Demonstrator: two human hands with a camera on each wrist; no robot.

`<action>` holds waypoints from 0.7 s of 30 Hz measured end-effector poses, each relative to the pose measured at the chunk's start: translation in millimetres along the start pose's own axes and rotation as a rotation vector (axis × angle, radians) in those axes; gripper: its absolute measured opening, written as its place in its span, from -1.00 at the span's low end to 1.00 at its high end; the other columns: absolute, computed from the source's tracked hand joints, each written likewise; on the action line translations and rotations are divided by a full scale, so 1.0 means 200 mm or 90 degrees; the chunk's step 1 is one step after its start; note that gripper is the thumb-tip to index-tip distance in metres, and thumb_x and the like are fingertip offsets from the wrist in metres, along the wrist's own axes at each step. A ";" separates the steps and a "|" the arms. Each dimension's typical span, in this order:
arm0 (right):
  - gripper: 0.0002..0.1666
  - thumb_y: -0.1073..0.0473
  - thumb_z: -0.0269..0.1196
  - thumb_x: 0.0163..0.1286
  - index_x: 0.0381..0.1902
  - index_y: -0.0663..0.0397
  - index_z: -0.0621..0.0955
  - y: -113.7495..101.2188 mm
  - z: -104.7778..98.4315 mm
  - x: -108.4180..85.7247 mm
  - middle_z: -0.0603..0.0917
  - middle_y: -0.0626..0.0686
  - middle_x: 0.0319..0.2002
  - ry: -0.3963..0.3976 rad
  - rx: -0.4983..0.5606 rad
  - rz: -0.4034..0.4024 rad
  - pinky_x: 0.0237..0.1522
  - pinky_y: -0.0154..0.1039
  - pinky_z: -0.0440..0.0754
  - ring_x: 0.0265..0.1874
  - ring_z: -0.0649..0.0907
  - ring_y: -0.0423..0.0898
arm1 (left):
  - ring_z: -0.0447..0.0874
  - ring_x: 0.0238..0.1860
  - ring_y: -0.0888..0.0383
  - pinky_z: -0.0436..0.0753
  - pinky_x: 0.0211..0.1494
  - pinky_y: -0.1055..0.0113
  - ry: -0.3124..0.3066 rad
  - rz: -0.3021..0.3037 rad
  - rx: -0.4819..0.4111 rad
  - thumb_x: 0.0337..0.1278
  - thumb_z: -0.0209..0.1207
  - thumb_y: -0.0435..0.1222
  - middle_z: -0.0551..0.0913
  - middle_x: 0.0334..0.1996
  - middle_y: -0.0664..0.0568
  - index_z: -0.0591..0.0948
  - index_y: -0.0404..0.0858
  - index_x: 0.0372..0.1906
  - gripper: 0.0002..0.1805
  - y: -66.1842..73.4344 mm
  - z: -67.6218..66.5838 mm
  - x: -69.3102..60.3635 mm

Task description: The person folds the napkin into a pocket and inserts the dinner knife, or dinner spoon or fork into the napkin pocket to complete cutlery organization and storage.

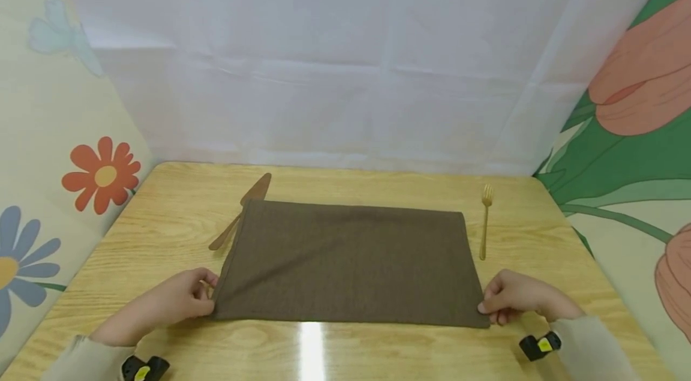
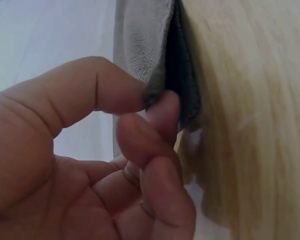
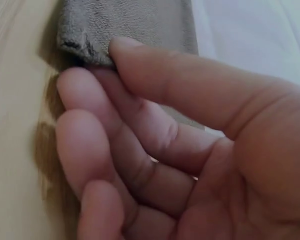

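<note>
A brown cloth (image 1: 351,267), folded in layers, lies spread wide across the wooden table. My left hand (image 1: 186,297) pinches its near left corner between thumb and index finger. In the left wrist view, the doubled edge of the cloth (image 2: 157,75) gapes a little beside the fingertips. At the near right corner my right hand (image 1: 520,297) pinches the cloth (image 3: 125,22), thumb on top and fingers beneath. A shallow diagonal crease crosses the left half of the cloth.
A utensil with a broad pointed blade, like a cake server (image 1: 256,189), lies at the cloth's far left corner, partly covered by it. A gold fork (image 1: 484,219) lies right of the cloth. A white sheet (image 1: 345,69) hangs behind the table (image 1: 178,207); flower-patterned walls flank it.
</note>
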State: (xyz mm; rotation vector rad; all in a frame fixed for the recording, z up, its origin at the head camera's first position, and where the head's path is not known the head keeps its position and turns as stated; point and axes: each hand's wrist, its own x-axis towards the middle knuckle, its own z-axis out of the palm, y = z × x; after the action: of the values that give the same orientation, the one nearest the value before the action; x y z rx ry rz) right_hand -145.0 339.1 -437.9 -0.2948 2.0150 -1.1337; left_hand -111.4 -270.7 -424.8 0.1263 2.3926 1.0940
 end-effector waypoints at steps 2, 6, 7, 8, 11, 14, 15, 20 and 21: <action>-0.55 0.22 0.32 0.39 -0.47 0.62 0.57 -0.01 0.01 0.00 0.63 -0.08 -0.65 0.016 -0.008 0.008 -0.64 -0.48 0.39 -0.69 0.52 -0.31 | 0.36 -0.55 0.20 0.37 -0.50 0.40 0.014 0.013 0.023 0.12 0.25 -0.49 0.44 -0.56 0.06 0.42 -0.48 -0.11 -0.71 -0.01 0.01 0.00; -0.60 0.25 0.38 0.32 -0.64 0.35 0.54 -0.02 0.02 0.01 0.54 -0.10 -0.69 0.066 -0.046 0.007 -0.64 -0.44 0.36 -0.71 0.45 -0.27 | 0.35 -0.55 0.21 0.36 -0.50 0.41 0.051 0.029 0.082 0.06 0.32 -0.48 0.39 -0.58 0.08 0.36 -0.29 -0.30 -0.68 -0.01 0.04 0.00; -0.61 0.24 0.39 0.30 -0.66 0.26 0.53 -0.03 0.02 0.01 0.52 -0.11 -0.70 0.087 -0.063 0.005 -0.64 -0.43 0.34 -0.71 0.43 -0.26 | 0.35 -0.55 0.20 0.35 -0.50 0.40 0.061 0.027 0.102 0.04 0.33 -0.48 0.38 -0.58 0.09 0.35 -0.26 -0.33 -0.66 0.00 0.05 0.00; -0.61 0.23 0.40 0.29 -0.66 0.18 0.52 -0.03 0.02 0.02 0.50 -0.11 -0.69 0.112 -0.081 0.004 -0.64 -0.41 0.33 -0.70 0.42 -0.25 | 0.36 -0.55 0.19 0.34 -0.51 0.39 0.074 0.025 0.120 0.02 0.34 -0.48 0.39 -0.58 0.09 0.35 -0.24 -0.36 -0.66 0.01 0.05 0.01; -0.66 0.21 0.40 0.31 -0.59 0.09 0.51 -0.05 -0.01 0.03 0.48 -0.10 -0.63 0.199 -0.127 -0.001 -0.61 -0.33 0.37 -0.63 0.42 -0.18 | 0.36 -0.55 0.16 0.35 -0.50 0.35 0.103 0.038 0.165 0.05 0.34 -0.46 0.40 -0.58 0.09 0.37 -0.21 -0.38 -0.68 0.07 0.05 0.03; -0.74 0.16 0.34 0.40 -0.42 0.17 0.56 -0.09 -0.02 0.05 0.56 -0.01 -0.51 0.267 -0.120 -0.014 -0.50 -0.25 0.54 -0.51 0.53 -0.11 | 0.42 -0.49 0.15 0.42 -0.47 0.32 0.128 0.084 0.188 0.13 0.31 -0.43 0.47 -0.51 0.08 0.45 -0.23 -0.31 -0.78 0.16 0.06 0.08; -0.76 0.15 0.31 0.44 -0.35 0.21 0.58 -0.11 -0.02 0.06 0.59 0.03 -0.44 0.277 -0.109 -0.025 -0.45 -0.22 0.59 -0.46 0.57 -0.08 | 0.46 -0.44 0.15 0.47 -0.43 0.30 0.133 0.106 0.191 0.17 0.31 -0.41 0.52 -0.46 0.07 0.49 -0.25 -0.26 -0.81 0.19 0.06 0.10; -0.63 0.12 0.23 0.53 0.08 0.33 0.58 -0.24 0.02 0.18 0.64 0.24 -0.03 0.294 -0.083 -0.076 -0.13 -0.04 0.72 -0.11 0.68 0.10 | 0.64 -0.03 -0.12 0.67 -0.01 -0.02 0.145 0.231 0.223 0.27 0.29 -0.38 0.63 0.00 -0.22 0.55 -0.40 0.12 -0.64 0.38 0.10 0.23; -0.58 0.12 0.22 0.53 0.15 0.34 0.56 -0.27 0.03 0.21 0.61 0.28 0.08 0.294 -0.100 -0.087 -0.05 0.02 0.70 -0.01 0.66 0.16 | 0.61 0.06 -0.20 0.63 0.08 -0.10 0.144 0.243 0.228 0.30 0.27 -0.38 0.59 0.09 -0.28 0.52 -0.42 0.20 -0.58 0.42 0.11 0.26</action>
State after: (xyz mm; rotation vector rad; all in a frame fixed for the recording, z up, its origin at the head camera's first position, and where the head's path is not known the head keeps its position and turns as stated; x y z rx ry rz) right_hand -177.9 281.1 -418.3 -0.2712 2.5310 -1.2112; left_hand -156.7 -184.1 -397.5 0.6353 2.8293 0.8582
